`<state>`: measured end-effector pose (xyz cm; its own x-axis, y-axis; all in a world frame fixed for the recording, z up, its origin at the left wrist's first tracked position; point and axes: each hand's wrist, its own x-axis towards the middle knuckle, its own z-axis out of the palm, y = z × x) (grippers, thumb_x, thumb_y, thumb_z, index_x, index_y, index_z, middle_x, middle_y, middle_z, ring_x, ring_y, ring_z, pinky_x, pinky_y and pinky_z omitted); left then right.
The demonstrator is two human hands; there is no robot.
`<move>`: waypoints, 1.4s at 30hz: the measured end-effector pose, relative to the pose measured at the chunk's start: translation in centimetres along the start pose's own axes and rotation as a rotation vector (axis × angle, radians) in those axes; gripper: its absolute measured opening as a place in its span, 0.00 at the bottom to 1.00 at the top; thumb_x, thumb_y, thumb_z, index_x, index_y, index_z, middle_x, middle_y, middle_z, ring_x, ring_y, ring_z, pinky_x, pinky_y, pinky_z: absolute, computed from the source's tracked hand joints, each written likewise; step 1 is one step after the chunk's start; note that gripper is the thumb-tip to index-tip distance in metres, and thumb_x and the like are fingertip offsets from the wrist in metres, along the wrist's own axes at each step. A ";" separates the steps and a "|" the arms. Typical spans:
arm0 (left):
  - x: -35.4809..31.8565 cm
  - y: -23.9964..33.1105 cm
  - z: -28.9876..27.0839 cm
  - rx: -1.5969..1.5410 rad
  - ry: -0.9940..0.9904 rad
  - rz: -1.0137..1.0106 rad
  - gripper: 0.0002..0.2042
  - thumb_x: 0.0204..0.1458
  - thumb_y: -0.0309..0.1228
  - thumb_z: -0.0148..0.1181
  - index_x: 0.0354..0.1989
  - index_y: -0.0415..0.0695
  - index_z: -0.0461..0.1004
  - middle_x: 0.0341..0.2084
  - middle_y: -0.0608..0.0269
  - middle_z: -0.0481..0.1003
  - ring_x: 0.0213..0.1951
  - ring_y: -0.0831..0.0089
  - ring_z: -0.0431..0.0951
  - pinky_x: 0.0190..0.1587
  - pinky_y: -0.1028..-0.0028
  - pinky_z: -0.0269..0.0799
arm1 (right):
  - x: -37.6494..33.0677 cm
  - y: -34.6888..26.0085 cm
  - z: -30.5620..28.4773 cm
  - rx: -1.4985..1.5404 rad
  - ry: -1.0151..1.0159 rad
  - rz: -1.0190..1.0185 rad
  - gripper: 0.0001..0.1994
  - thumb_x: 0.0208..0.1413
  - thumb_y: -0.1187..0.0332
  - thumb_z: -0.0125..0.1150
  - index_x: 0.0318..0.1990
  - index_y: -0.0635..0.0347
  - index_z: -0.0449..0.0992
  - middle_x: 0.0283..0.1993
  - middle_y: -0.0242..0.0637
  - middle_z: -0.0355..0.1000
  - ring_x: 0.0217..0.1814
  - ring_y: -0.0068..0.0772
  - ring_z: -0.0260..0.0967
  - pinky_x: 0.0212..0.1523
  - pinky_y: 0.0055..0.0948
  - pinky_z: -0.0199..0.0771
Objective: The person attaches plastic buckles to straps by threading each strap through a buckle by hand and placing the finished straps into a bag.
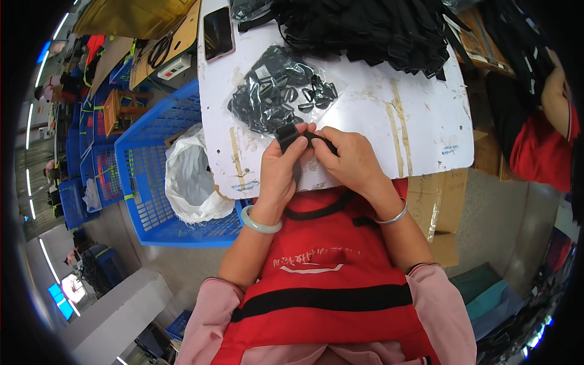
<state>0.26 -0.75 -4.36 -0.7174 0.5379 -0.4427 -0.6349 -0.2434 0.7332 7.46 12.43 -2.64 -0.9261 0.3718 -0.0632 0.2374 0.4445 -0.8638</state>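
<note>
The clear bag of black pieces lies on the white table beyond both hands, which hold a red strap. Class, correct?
The colour is wrong: in the head view, the left hand and right hand hold a black strap. The clear bag does lie on the white table beyond them.

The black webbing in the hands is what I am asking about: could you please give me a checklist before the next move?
1. Both hands on the black webbing: ok, left hand and right hand each grip it.
2. Webbing free of twists: cannot tell, the fingers cover part of it.
3. Plastic bag of small black parts near: ok, just beyond the hands.
4. Pile of black straps away from the hands: ok, at the far side of the white table.
5. Phone away from the table edge: not ok, it lies beside the left edge.
</note>
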 end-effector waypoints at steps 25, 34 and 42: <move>-1.7 1.2 0.0 0.562 -0.169 0.151 0.16 0.46 0.18 0.60 0.45 0.37 0.72 0.41 0.58 0.76 0.35 0.79 0.75 0.32 0.81 0.70 | -2.0 0.5 -0.9 0.003 -0.012 -0.177 0.11 0.54 0.66 0.44 0.35 0.59 0.73 0.24 0.42 0.72 0.26 0.49 0.69 0.27 0.41 0.68; -1.9 1.0 1.0 0.245 -0.012 -0.076 0.11 0.48 0.24 0.60 0.41 0.38 0.73 0.30 0.62 0.76 0.17 0.86 0.65 0.19 0.86 0.59 | -2.6 1.0 0.4 0.014 0.193 -0.100 0.09 0.57 0.64 0.48 0.31 0.60 0.67 0.19 0.40 0.70 0.21 0.46 0.69 0.22 0.37 0.66; -2.1 1.7 1.5 0.471 -0.005 0.031 0.08 0.52 0.27 0.58 0.38 0.40 0.71 0.20 0.65 0.73 0.14 0.86 0.63 0.16 0.87 0.53 | -2.4 0.2 -0.6 0.085 0.125 -0.157 0.09 0.51 0.64 0.55 0.35 0.59 0.71 0.35 0.43 0.71 0.30 0.43 0.70 0.30 0.33 0.69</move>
<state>1.09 -1.08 -1.43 -0.7320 0.5405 -0.4148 -0.4130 0.1322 0.9011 9.93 12.15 -2.35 -0.9051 0.4037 0.1332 0.0625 0.4363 -0.8976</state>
